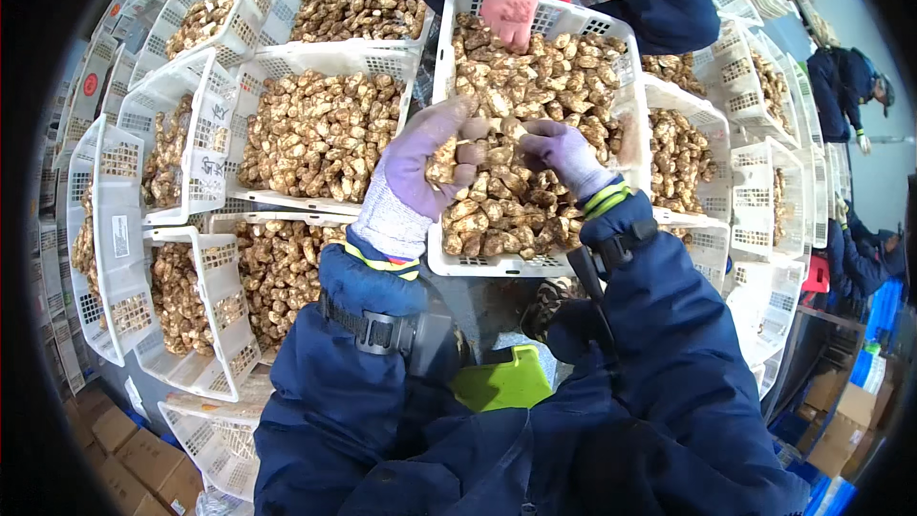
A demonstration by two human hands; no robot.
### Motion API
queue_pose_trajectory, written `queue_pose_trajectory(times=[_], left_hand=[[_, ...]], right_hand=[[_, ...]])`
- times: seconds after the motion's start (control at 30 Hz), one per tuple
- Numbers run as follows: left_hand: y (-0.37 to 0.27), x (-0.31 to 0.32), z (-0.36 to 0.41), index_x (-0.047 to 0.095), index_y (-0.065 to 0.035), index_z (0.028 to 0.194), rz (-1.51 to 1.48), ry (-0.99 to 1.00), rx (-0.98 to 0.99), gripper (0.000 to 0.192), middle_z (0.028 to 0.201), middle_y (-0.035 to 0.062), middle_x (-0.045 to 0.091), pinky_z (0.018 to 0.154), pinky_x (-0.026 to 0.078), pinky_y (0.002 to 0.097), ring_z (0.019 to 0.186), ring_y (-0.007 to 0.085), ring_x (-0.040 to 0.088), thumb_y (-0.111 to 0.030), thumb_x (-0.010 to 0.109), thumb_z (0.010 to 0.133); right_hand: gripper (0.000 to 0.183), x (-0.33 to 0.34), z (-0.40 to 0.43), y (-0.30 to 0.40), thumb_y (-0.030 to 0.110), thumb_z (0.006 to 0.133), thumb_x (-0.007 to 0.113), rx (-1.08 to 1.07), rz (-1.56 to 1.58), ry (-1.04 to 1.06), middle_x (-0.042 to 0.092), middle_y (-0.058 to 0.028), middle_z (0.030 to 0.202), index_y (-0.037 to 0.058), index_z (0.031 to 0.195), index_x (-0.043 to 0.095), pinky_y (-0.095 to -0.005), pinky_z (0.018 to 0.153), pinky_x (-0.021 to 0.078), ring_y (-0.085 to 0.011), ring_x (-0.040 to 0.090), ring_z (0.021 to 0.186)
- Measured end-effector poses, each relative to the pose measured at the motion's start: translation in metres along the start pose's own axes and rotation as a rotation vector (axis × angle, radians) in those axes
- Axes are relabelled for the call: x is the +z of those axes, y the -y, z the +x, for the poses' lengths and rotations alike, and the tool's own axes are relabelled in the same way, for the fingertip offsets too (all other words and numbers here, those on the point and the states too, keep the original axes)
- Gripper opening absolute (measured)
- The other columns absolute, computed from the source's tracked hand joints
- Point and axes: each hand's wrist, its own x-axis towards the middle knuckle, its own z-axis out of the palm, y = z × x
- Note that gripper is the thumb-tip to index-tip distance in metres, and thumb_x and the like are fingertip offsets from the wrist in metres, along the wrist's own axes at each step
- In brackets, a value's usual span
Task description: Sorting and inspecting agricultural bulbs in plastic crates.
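My left hand [433, 158], in a purple-coated knit glove, is over the left side of a white plastic crate [494, 266] and holds a knobbly brown-and-cream tuber [442, 161] against its palm. My right hand [566, 150], gloved the same way, is over the crate's middle with its fingertips at a pale piece [510, 130] between the two hands; whether they grip it is not clear. Many similar tubers [494, 222] fill the crate below. At the crate's far side a co-worker's bare hand [511, 13] reaches down onto the tubers.
More white crates of tubers stand at left [308, 50] and right [716, 104]. A bright green plastic object [505, 380] is below, near my legs. Cardboard boxes [147, 459] lie at lower left. Other people in dark blue [838, 93] are at far right.
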Motion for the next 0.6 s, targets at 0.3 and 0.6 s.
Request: queue_pose_trajectory(times=[0.3, 0.6], left_hand=[[0.022, 0.027, -0.014, 0.052, -0.0039, 0.124, 0.041, 0.055, -0.137, 0.038, 0.099, 0.0059, 0.061, 0.066, 0.054, 0.0257, 0.082, 0.0133, 0.060, -0.025, 0.054, 0.093], [0.025, 0.003, 0.000, 0.052, -0.0020, 0.123, 0.541, 0.205, 0.522, 0.037, 0.106, 0.0095, 0.056, 0.059, 0.051, 0.0217, 0.079, 0.0113, 0.056, -0.011, 0.061, 0.088]], right_hand=[[0.026, 0.002, -0.106, 0.033, 0.023, 0.093, 0.051, -0.132, 0.644, 0.088, 0.065, -0.0074, 0.083, -0.0010, 0.101, 0.060, -0.0240, 0.057, 0.0483, -0.0130, 0.060, 0.065], [0.029, -0.007, -0.090, 0.092, 0.031, 0.088, 0.060, -0.374, -0.090, -0.213, 0.065, -0.0162, 0.075, 0.0054, 0.101, 0.064, -0.0339, 0.062, 0.0487, -0.0240, 0.063, 0.066]])
